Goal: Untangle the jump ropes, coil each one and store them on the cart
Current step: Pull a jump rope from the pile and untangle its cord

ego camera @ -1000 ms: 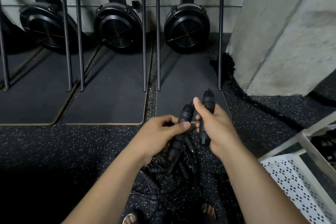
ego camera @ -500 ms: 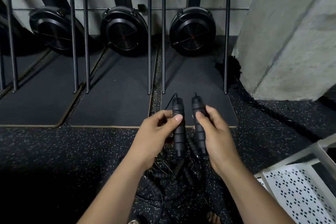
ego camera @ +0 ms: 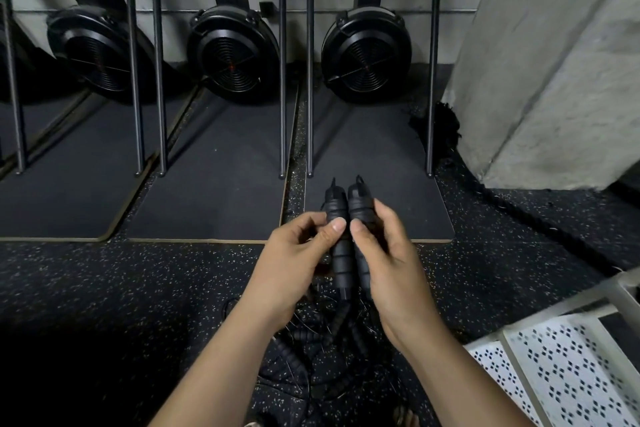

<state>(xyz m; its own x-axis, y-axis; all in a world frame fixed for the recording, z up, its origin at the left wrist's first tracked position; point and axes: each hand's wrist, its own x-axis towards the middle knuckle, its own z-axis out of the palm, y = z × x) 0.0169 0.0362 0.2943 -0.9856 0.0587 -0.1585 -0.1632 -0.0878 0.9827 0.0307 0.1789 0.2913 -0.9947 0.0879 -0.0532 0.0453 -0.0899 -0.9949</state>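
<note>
The cart [ego camera: 568, 303] stands low at your right, its perforated white shelf near the ropes but apart from them. The tangle of jump ropes [ego camera: 311, 350] lies on the speckled floor [ego camera: 104, 288] between your forearms, with ribbed black handles and thin cords heaped together. Expect it to be light and limp, and the cords are likely springy and quick to snag, so don't drag at the heap itself.

Above it you hold two handles upright, side by side and touching. Your left grip [ego camera: 294, 263] pinches the left handle [ego camera: 341, 253] between thumb and fingers. Your right grip [ego camera: 391, 263] is curled round the right handle [ego camera: 358, 204], thumb on its front. Both handles look stiff and ribbed, so they are unlikely to slip and are the best place to hold. A thin cord end [ego camera: 360, 180] pokes from each tip.
</note>
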